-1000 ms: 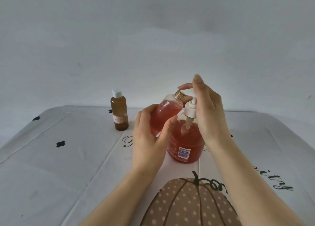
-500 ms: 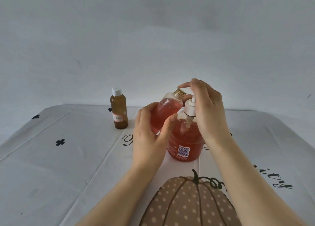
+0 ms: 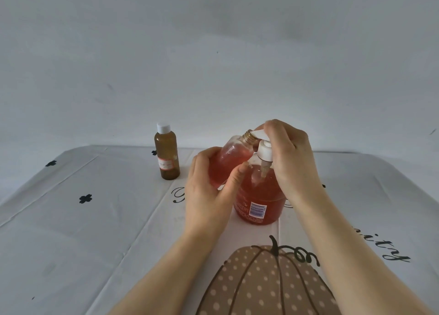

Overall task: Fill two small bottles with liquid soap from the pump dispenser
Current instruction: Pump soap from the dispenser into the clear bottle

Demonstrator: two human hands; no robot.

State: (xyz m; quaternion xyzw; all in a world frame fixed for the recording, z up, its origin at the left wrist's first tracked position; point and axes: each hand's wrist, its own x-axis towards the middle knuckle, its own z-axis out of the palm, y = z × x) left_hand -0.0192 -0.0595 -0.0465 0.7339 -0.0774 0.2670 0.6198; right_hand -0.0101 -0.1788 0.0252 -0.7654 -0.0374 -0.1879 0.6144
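A round pump dispenser (image 3: 260, 196) full of orange-red soap stands at the table's middle, its white pump head (image 3: 264, 152) pushed down. My right hand (image 3: 292, 158) lies over the pump head with curled fingers pressing on it. My left hand (image 3: 209, 196) grips a small clear bottle (image 3: 231, 158), tilted so its gold threaded mouth sits under the white spout. That bottle holds orange-red soap in its lower part. A second small bottle (image 3: 167, 152), brown with a white cap and a label, stands upright to the left, apart from both hands.
A white tablecloth (image 3: 83, 231) with small black flowers, black script and a dotted pumpkin print (image 3: 261, 284) covers the table. A plain grey wall rises behind the far edge.
My right hand's fingers have curled down over the pump head and pushed it lower. The tilted bottle in my left hand has stayed at the spout.
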